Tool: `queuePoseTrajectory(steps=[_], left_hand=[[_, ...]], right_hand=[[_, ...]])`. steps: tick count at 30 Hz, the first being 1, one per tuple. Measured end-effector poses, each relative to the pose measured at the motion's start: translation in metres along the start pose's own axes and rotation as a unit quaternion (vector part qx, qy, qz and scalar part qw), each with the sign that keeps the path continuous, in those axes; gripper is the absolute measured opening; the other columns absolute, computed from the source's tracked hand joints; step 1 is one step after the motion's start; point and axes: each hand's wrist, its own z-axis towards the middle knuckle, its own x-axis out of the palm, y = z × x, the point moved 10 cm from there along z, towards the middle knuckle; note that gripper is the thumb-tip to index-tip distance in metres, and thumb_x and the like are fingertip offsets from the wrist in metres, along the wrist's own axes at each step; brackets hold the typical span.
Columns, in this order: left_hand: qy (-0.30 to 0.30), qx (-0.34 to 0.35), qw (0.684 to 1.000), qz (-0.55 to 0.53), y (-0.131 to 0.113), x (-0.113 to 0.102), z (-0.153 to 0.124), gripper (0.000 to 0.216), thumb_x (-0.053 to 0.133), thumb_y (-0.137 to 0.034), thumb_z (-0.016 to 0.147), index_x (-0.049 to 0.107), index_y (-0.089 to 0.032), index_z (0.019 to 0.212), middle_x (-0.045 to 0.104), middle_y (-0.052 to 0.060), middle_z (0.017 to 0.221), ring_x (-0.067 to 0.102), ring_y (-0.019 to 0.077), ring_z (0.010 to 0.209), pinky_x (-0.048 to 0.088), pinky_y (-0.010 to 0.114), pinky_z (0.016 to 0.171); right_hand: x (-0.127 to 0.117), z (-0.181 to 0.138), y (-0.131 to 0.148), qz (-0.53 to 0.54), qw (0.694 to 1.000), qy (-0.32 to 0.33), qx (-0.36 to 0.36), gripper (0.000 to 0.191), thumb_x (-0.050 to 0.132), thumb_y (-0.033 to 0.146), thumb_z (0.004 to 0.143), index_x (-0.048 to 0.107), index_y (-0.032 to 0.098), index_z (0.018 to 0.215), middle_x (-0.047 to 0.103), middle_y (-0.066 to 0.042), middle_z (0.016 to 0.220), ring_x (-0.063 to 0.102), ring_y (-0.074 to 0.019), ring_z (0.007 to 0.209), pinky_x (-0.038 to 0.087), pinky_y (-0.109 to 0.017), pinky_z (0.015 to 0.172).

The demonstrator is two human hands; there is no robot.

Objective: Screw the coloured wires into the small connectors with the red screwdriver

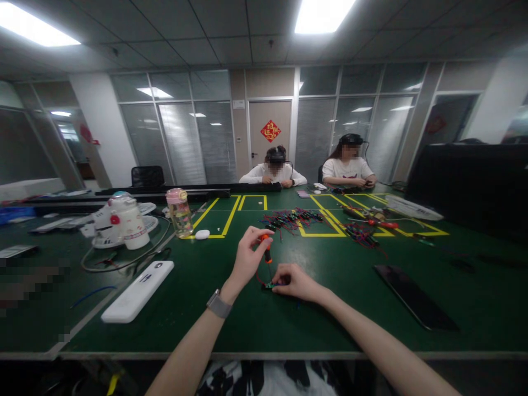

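My left hand (249,254), with a watch on its wrist, is closed around the orange and black handle of a screwdriver (268,254). The screwdriver stands nearly upright, its shaft pointing down at a small green terminal block (269,286) on the table. My right hand (293,279) pinches that block from the right side, its fingertips covering part of it. A red wire curves up on the block's left. Whether the tip sits in a screw is too small to tell. Beyond my hands lies a heap of red, blue and black wired pieces (292,219).
On the green table (330,330), a white power bank-like slab (138,291) lies left and a black phone (414,297) right. Cups and a pink-lided bottle (179,213) stand at left. A second wire heap (361,234) and red-handled pliers (383,223) lie right. Two people sit opposite.
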Motion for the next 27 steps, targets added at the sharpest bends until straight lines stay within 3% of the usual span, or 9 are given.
queuePoseTrajectory(steps=[7,12,16,22,27], left_hand=[[0.069,-0.048,0.991,-0.1,0.003,0.014,0.001,0.029,0.047,-0.031,0.092,0.06,-0.018,0.115,0.062,0.006,0.099,0.063,0.015,0.084,0.05,0.027,0.077],[0.03,-0.005,0.998,-0.055,-0.001,0.008,-0.001,0.022,0.059,-0.031,0.086,0.068,-0.018,0.102,0.057,0.005,0.096,0.058,0.0141,0.086,0.048,0.022,0.073],[0.009,0.007,1.0,-0.029,-0.002,0.005,-0.002,0.02,0.062,-0.027,0.084,0.068,-0.02,0.102,0.054,0.003,0.09,0.056,0.0118,0.08,0.046,0.02,0.068],[0.076,-0.038,0.989,-0.118,0.003,0.02,-0.002,0.029,0.05,-0.031,0.091,0.062,-0.018,0.114,0.062,0.006,0.098,0.061,0.0139,0.08,0.05,0.026,0.073],[0.04,-0.02,0.996,-0.081,0.004,0.015,-0.003,0.024,0.057,-0.032,0.088,0.065,-0.018,0.106,0.061,0.007,0.101,0.061,0.0156,0.088,0.05,0.025,0.075]], right_hand=[[-0.001,0.0,0.004,-0.01,1.0,0.0,-0.016,0.005,0.073,0.013,0.066,0.069,0.013,0.07,0.057,0.001,0.068,0.048,-0.0093,0.059,0.035,-0.02,0.056],[0.002,0.001,0.003,-0.027,0.999,-0.007,-0.025,0.013,0.072,0.012,0.065,0.071,0.015,0.078,0.055,0.002,0.067,0.048,-0.0094,0.058,0.036,-0.02,0.055],[0.004,0.002,-0.001,-0.021,0.999,-0.019,-0.02,0.018,0.076,0.015,0.064,0.071,0.016,0.081,0.055,0.003,0.066,0.048,-0.0095,0.059,0.035,-0.02,0.054],[0.003,0.003,-0.001,-0.009,0.999,-0.026,-0.031,0.01,0.077,0.017,0.065,0.07,0.014,0.072,0.062,0.0,0.07,0.05,-0.0101,0.06,0.036,-0.021,0.055],[0.002,0.004,0.0,0.0,0.999,-0.024,-0.029,0.007,0.076,0.019,0.067,0.071,0.014,0.069,0.061,0.0,0.067,0.049,-0.0099,0.058,0.036,-0.021,0.055]])
